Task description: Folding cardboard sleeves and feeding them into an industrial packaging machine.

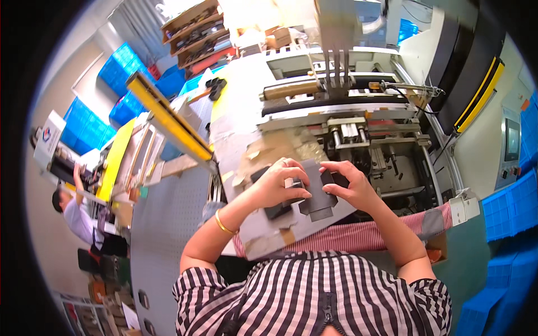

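Between my hands is a dark grey, flat piece with side flaps and a narrow tab at its near end, like a folded card blank [318, 197]. My left hand [280, 183] curls round its left side, thumb and fingers closing on a dark flap. On the opposite side my right hand [352, 186] grips the right flap between thumb and fingers. Below the piece lies a pale work board [263, 238] with worn brown patches. Further dark pieces [276, 208] rest on the board, partly hidden by my left hand and wrist.
Just beyond my hands stands a machine with metal rollers and rails [336, 109]. A red-striped cloth roll [358, 238] runs along the near edge. Yellow-black posts [168, 117] rise at left; blue crates [510, 207] stack at right. A co-worker [81, 215] is at far left.
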Available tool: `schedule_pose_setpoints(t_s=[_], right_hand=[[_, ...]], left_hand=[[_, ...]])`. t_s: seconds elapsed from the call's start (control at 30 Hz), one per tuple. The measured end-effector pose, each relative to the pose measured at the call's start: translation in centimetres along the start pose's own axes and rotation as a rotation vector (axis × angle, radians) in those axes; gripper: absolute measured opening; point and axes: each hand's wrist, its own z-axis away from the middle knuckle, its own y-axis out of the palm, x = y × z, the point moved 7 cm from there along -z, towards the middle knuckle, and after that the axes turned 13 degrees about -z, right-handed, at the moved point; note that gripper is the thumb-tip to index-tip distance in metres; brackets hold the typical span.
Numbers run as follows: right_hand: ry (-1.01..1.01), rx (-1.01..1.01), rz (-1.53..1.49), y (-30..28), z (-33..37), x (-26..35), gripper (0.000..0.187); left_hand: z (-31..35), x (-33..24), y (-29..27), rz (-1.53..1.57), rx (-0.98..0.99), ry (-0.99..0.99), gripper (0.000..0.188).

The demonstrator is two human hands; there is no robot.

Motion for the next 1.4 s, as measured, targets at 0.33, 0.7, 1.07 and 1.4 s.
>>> schedule_pose_setpoints(t_s=[0.33, 0.7, 1.07, 1.4], right_hand=[[0.205, -0.067, -0.313, -15.1, -17.4, -9.7, 0.062], [-0.212, -0.227, 0.436, -23.3, -27.5, -6.2, 0.058], [0.123, -0.001, -0.021, 5.3, -1.5, -6.6, 0.046], [-0.028, -0.05, 0.203, 17.8, -0.4, -2.2, 0.042]], left_hand=[[-20.6, 11.4, -2.4, 0.278, -0.323, 0.037, 0.047], [-32.1, 13.6, -9.6, -0.031, -0.495, 0.046, 0.085], [6.4, 15.9, -4.7, 0.18, -0.461, -0.415, 0.03], [66.9, 19.4, 2.4, -0.076, -1.013, -1.367, 0.019]])
